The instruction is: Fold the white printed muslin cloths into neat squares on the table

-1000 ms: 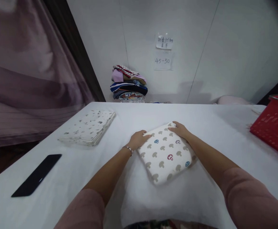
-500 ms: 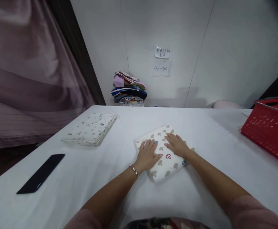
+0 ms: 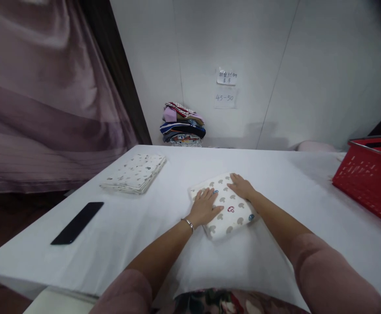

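Where both hands rest, the cloth slants away leftward.

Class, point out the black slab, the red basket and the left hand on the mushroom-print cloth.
Black slab (image 3: 78, 223): head view, middle of its top.
Red basket (image 3: 370, 181): head view, side wall.
Left hand (image 3: 204, 208): head view, back of the hand.

Mushroom-print cloth: white with grey, red, blue; left of it, black slab; right, red basket.
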Motion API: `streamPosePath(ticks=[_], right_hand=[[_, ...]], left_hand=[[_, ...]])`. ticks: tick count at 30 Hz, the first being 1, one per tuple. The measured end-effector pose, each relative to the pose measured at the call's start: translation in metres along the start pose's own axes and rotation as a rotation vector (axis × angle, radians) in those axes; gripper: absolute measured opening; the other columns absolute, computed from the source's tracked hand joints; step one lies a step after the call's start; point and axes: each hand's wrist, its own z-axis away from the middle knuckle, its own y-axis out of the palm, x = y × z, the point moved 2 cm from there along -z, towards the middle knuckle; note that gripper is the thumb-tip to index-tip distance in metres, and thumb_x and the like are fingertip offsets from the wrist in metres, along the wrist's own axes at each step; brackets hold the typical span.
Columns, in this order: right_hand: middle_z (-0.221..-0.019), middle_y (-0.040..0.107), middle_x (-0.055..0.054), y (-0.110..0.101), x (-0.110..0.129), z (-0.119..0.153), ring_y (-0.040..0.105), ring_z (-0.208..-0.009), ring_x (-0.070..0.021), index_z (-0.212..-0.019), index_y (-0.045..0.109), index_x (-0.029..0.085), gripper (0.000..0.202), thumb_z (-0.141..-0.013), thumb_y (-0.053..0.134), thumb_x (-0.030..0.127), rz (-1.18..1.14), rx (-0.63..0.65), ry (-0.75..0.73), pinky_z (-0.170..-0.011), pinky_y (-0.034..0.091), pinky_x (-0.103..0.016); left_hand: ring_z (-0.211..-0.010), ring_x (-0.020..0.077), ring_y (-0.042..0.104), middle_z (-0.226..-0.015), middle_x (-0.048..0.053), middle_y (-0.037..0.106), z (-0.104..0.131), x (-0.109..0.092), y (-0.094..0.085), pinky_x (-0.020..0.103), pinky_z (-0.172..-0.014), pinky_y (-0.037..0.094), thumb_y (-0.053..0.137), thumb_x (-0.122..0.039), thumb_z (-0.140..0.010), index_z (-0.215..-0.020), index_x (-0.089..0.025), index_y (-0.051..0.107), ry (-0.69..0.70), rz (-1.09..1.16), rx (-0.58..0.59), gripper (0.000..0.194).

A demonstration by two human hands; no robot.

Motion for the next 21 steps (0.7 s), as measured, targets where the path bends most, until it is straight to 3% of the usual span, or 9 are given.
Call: streamPosePath(ticks=[4,9,14,21], right_hand=[[-0.154,0.019,-0.01,0.013,-0.008,-0.008,0.016,-0.14,-0.0281,-0.146,0.027,0.017,0.065,-0.091,0.033,0.052,-0.061,0.002,0.002,-0.111,0.021,-0.047],[-0.152,0.023,-0.01,0.0,-0.006,-0.003,0.019,-0.14,-0.0287,-0.143,0.036,0.018,0.064,-0.088,0.043,0.05,-0.123,0.059,0.038,-0.111,0.022,-0.043],[-0.147,0.034,-0.012,-0.016,-0.016,0.044,0.03,-0.135,-0.0303,-0.138,0.044,0.016,0.059,-0.088,0.044,0.049,-0.098,0.036,0.073,-0.11,0.024,-0.044],[-0.139,0.048,-0.009,-0.001,-0.055,0.116,0.046,-0.124,-0.0287,-0.135,0.046,0.019,0.063,-0.084,0.043,0.056,-0.338,-0.17,0.276,-0.102,0.038,-0.04]], left_hand=[[-0.142,0.0253,0.016,-0.152,0.008,0.026,0.0,0.0,-0.003,0.047,-0.115,0.007,0.03,-0.062,-0.089,-0.141,-0.02,0.036,-0.003,0.003,0.012,0.067],[-0.142,0.0251,0.015,-0.152,0.006,0.026,-0.001,0.001,-0.003,0.047,-0.116,0.007,0.029,-0.062,-0.089,-0.141,-0.022,0.035,-0.015,-0.004,0.03,0.066],[-0.142,0.0237,0.014,-0.153,0.004,0.024,-0.001,0.001,0.001,0.045,-0.116,0.009,0.025,-0.065,-0.088,-0.142,-0.024,0.033,-0.02,-0.033,0.024,0.068],[-0.142,0.0241,0.015,-0.152,0.004,0.027,-0.002,0.0,0.004,0.045,-0.116,0.009,0.027,-0.065,-0.088,-0.141,-0.025,0.035,-0.024,-0.002,0.007,0.068]])
